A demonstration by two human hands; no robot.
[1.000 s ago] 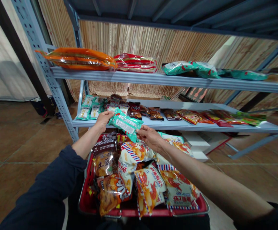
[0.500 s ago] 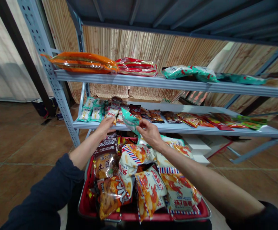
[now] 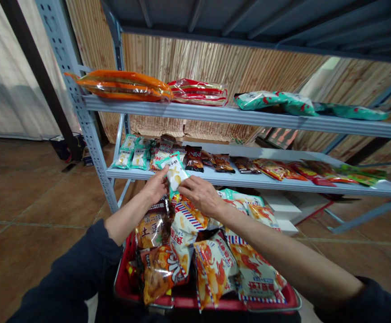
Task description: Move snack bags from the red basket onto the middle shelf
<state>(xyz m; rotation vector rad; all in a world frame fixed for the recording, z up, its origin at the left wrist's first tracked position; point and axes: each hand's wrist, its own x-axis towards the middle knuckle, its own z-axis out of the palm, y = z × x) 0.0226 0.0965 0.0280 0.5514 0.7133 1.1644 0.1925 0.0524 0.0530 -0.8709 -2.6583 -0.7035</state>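
Between my two hands is a small teal-and-white snack bag [image 3: 174,172], its printed front turned up towards me. My left hand [image 3: 158,185] grips its left edge, and my right hand [image 3: 199,193] has its lower right side pinched in the fingers. The bag is held in front of the lower shelf's edge, above a red basket [image 3: 123,278] heaped with snack bags. In the basket are a brown potato chip bag [image 3: 151,231], an orange-brown bag [image 3: 161,271] and several white-and-orange bags [image 3: 215,264].
On the lower shelf [image 3: 235,180] matching teal bags [image 3: 131,152] lie at the left, then brown bags [image 3: 194,158] and red and green packets. The upper shelf [image 3: 202,115] holds orange packs [image 3: 124,84], red packs [image 3: 198,92] and teal bags [image 3: 276,102]. A perforated post [image 3: 77,94] stands left.
My left hand has come away from the shelf's bags and taken hold of the teal bag. My right hand has moved left and down with it, and the bag's front has turned towards me.
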